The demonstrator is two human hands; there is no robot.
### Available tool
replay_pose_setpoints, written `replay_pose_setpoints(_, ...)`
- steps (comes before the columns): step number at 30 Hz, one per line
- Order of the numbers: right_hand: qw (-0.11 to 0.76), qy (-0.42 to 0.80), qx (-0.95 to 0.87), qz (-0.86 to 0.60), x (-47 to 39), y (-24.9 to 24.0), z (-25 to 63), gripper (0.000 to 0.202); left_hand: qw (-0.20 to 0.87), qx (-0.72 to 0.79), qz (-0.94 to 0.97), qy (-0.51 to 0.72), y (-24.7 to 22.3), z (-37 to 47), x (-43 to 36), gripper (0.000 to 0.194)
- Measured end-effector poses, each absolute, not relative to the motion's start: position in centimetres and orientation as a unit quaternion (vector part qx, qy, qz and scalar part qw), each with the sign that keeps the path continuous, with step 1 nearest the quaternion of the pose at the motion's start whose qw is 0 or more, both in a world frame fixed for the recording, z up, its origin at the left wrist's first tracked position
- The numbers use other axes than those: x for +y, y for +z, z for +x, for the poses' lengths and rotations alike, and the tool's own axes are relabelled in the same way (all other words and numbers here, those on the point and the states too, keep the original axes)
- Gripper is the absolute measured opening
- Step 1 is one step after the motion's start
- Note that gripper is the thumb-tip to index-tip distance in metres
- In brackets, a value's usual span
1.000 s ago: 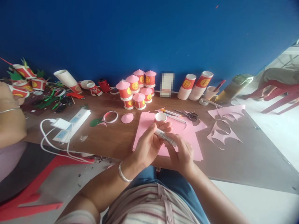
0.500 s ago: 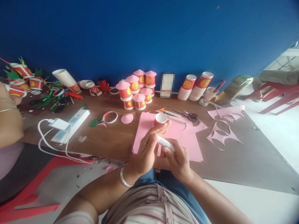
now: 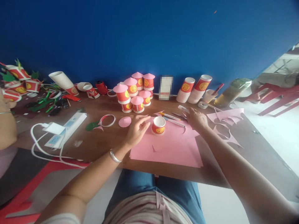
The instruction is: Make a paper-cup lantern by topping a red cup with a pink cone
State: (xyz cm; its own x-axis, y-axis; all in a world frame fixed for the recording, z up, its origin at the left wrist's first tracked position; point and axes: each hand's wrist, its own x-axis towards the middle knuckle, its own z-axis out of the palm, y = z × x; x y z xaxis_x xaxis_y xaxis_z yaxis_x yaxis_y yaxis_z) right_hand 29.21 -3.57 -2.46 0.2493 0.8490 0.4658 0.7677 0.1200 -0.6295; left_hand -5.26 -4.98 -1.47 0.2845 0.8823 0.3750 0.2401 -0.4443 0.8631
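My left hand [image 3: 137, 129] is over the left edge of the pink paper sheets [image 3: 173, 152], its fingers loosely curved and apart with nothing held. Just left of it lies a pink paper cone [image 3: 125, 121]. A red and white paper cup [image 3: 158, 126] stands upright on the pink sheets, its open rim facing up. My right hand [image 3: 196, 119] reaches over the scissors [image 3: 179, 115], which it partly covers. Its fingers are closed on a white glue stick [image 3: 183, 108]. Two markers [image 3: 174, 121] lie between the cup and my right hand.
Several pink-roofed cups [image 3: 136, 104] are stacked by the blue wall. Stacked paper cups [image 3: 187, 90], a tape roll [image 3: 202, 105] and a bottle [image 3: 232, 91] stand right. Pink scraps [image 3: 230, 138] lie at the right. A power strip [image 3: 66, 130] with white cables lies left, near another person's arm [image 3: 8, 127].
My hands have parted. The left moved off the cup towards the cone, and the right carried the glue stick forward and right. The cup now stands fully in view.
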Motion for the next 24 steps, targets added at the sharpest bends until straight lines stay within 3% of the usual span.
replay_pose_setpoints(3, 0.427, 0.041, -0.627, -0.651, -2.6, -4.0, 29.5, 0.026, 0.331, 0.391, 0.731, 0.451, -1.8, -4.8, -5.9, 0.032)
replay_pose_setpoints(7, 0.42, 0.025, -0.658, -0.625, -4.3, -3.5, 27.9, 0.004, 0.337, 0.392, 0.72, 0.463, -1.7, -4.7, -6.1, 0.028)
replay_pose_setpoints(11, 0.409, 0.052, -0.703, -0.579, -6.8, -2.6, 24.0, 0.035, 0.399, 0.389, 0.682, 0.473, -1.3, -4.6, -5.4, 0.026)
replay_pose_setpoints(16, 0.408, 0.226, -0.736, -0.491, -8.2, -3.7, 20.4, 0.07, 0.47, 0.398, 0.647, 0.449, -0.5, -4.4, -4.5, 0.026)
replay_pose_setpoints(24, 0.4, 0.314, -0.726, -0.464, -8.8, -3.9, 19.0, 0.098, 0.553, 0.379, 0.594, 0.445, -2.4, -4.3, -3.2, 0.027)
